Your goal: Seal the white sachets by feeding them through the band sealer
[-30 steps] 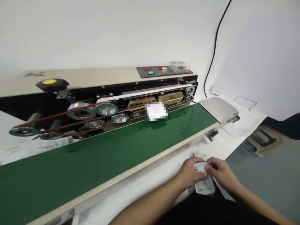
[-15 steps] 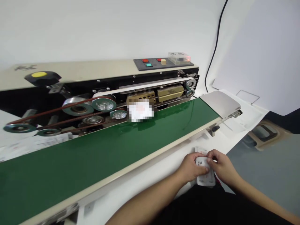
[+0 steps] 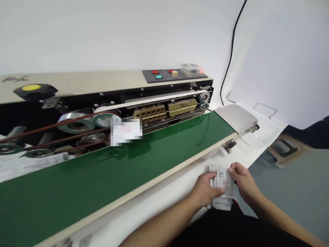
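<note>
My left hand grips a small stack of flat white printed sachets, its thumb pressed on the front. With finger and thumb, my right hand pinches the upper right edge of the top sachet, which carries dark and pale red print. Both hands are close to my body, below the near edge of a green conveyor belt. Behind that belt stands a band sealing machine. A blurred-out white sachet is at its rollers, above the belt's far edge.
Several white sachets lie behind the belt at the left. A metal plate extends from the belt's right end, beside a white tray. Pulleys and drive belts are exposed along the machine. A black cable hangs at the wall.
The sachet at the machine has travelled left along the rollers. My right hand has shifted the top sachet sideways, so the stack is more fanned out. The view has moved slightly.
</note>
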`<state>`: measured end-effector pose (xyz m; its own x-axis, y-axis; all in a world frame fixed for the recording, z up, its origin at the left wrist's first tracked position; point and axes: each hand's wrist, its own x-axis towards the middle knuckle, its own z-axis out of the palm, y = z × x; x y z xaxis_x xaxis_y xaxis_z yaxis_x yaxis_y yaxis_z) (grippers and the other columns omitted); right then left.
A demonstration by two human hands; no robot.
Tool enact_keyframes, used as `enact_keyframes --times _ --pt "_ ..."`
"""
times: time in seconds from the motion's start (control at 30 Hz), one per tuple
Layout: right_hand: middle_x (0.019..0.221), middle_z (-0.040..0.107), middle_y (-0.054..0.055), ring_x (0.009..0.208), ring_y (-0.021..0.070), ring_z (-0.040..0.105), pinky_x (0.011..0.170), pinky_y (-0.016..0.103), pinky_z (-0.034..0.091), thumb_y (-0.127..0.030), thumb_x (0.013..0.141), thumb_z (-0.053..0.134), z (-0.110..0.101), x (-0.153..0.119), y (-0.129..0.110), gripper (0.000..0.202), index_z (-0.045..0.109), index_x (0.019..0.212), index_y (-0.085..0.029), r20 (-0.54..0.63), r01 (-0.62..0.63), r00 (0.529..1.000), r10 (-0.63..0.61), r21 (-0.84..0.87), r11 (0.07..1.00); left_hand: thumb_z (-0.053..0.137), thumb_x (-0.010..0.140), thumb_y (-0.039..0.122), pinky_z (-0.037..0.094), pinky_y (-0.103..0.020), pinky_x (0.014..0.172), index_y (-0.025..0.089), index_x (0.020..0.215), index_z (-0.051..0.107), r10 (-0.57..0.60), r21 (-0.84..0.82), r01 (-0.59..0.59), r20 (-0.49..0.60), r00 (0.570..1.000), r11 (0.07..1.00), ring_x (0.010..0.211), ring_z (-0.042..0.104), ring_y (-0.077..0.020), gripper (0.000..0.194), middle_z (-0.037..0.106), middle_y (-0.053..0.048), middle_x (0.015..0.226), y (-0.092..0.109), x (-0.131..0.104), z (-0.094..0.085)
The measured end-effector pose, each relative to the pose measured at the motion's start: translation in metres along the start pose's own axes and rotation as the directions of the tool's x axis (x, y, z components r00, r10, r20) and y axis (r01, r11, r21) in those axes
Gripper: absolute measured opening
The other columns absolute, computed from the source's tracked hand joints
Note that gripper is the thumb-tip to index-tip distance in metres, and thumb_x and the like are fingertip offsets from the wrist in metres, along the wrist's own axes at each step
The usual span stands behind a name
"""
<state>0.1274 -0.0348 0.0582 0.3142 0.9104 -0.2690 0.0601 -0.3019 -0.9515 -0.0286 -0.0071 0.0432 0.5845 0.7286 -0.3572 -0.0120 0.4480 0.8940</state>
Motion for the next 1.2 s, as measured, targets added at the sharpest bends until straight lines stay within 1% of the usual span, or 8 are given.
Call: enact_keyframes --times 0.2,0.33,0.53,0.67,0.77,0.9,1.03,1.2 --pt "0.067 0.057 0.002 0.057 0.0179 0.052 0.05 0.024 0.042 -0.047 0.068 0.065 -0.005 -0.008 -0.001 0.034 0.055 0.079 -0.016 0.178 0.068 0.983 -0.042 -0.145 0.987 0.067 0.052 0.012 0.047 -0.027 0.061 0.011 0.093 0.064 -0.034 -0.083 0.034 0.003 0.999 0.996 0.064 0.059 -0.0156 0.041 0.066 -0.002 0.074 -0.005 0.001 -0.001" --pt "0.071 0.06 0.003 0.064 0.0215 0.056 0.054 0.027 0.047 -0.048 0.07 0.067 -0.009 -0.012 0.009 0.037 0.057 0.085 -0.015 0.188 0.09 0.98 -0.065 -0.129 0.988 0.069 0.053 0.013 0.047 -0.028 0.061 0.011 0.096 0.063 -0.033 -0.072 0.034 0.016 0.999 0.997 0.066 0.059 -0.0166 0.044 0.067 -0.003 0.077 -0.007 0.001 -0.001" --pt "0.069 0.062 0.005 0.061 0.0239 0.059 0.054 0.031 0.049 -0.057 0.068 0.07 -0.009 -0.011 0.012 0.044 0.055 0.079 -0.016 0.094 -0.03 0.995 0.023 0.075 0.997 0.069 0.051 0.01 0.046 -0.025 0.062 0.01 0.093 0.062 -0.047 -0.096 0.043 -0.037 0.998 0.994 0.064 0.057 -0.0138 0.042 0.065 -0.001 0.074 -0.005 0.002 0.001" --pt "0.071 0.062 0.004 0.066 0.0248 0.06 0.056 0.031 0.05 -0.052 0.064 0.075 -0.016 -0.006 0.002 0.047 0.054 0.087 -0.017 -0.089 0.024 0.996 -0.005 0.213 0.977 0.068 0.051 0.007 0.044 -0.024 0.059 0.011 0.088 0.06 -0.082 -0.137 0.073 -0.057 0.995 0.988 0.06 0.053 -0.0112 0.039 0.06 0.003 0.065 -0.004 0.001 0.002" --pt "0.062 0.057 0.0 0.053 0.0189 0.055 0.044 0.025 0.047 -0.049 0.06 0.076 -0.028 -0.002 -0.021 0.044 0.053 0.08 -0.019 -0.312 0.139 0.948 -0.065 0.221 0.965 0.067 0.05 0.006 0.044 -0.024 0.057 0.012 0.087 0.06 -0.099 -0.136 0.09 -0.061 0.993 0.987 0.059 0.052 -0.0114 0.039 0.059 0.004 0.063 -0.005 0.002 0.002" --pt "0.061 0.051 -0.003 0.041 0.011 0.043 0.029 0.016 0.033 -0.037 0.06 0.076 -0.046 0.008 -0.079 0.036 0.047 0.075 -0.021 -0.538 0.339 0.816 -0.212 0.148 0.929 0.067 0.048 0.005 0.043 -0.024 0.056 0.011 0.088 0.06 -0.113 -0.112 0.105 -0.074 0.991 0.988 0.058 0.05 -0.0109 0.041 0.058 0.004 0.063 -0.006 0.004 0.002" --pt "0.067 0.048 -0.005 0.041 0.0054 0.035 0.032 0.013 0.033 -0.021 0.057 0.076 -0.059 0.039 -0.131 0.033 0.048 0.075 -0.02 -0.386 0.459 0.85 -0.36 0.202 0.865 0.066 0.046 0.004 0.042 -0.023 0.057 0.011 0.087 0.059 -0.092 -0.125 0.081 -0.088 0.992 0.989 0.058 0.049 -0.0101 0.042 0.057 0.005 0.062 -0.011 0.005 0.003" --pt "0.066 0.048 -0.003 0.042 0.004 0.032 0.033 0.011 0.033 -0.018 0.054 0.076 -0.045 0.092 -0.163 0.032 0.054 0.077 -0.017 -0.126 0.404 0.914 -0.385 0.224 0.887 0.066 0.043 0.002 0.04 -0.022 0.055 0.013 0.093 0.059 -0.108 -0.071 0.098 -0.153 0.982 0.993 0.06 0.051 -0.0112 0.052 0.056 0.005 0.064 -0.021 0.011 0.001"
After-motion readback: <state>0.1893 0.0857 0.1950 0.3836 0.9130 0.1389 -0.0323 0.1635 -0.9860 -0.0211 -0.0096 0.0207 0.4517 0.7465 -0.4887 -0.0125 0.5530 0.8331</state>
